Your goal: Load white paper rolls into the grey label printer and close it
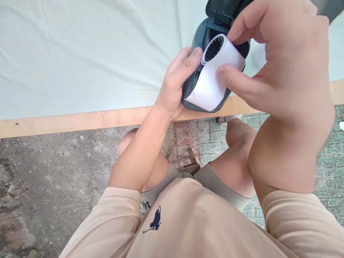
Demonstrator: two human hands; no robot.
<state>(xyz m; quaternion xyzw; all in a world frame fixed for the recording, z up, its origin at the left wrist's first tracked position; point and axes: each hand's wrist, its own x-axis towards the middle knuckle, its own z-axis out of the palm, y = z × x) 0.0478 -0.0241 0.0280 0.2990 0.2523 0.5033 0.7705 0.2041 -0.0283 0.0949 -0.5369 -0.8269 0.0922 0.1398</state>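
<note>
A dark portable label printer, its lid swung up, is held over the table's front edge. My left hand wraps round its left side, thumb on the rim beside the roll. A white paper roll with a black toothed core sits at the printer's opening, and its loose end hangs down over the printer's front. My right hand grips the roll, fingertips on its upper right edge and thumb pressed on the paper. Whether the roll rests fully inside the printer I cannot tell.
A pale cloth covers the table, bordered by a wooden edge. Below are my legs, a small wooden stool, and a floor of concrete and brick paving. A dark object lies at the top right.
</note>
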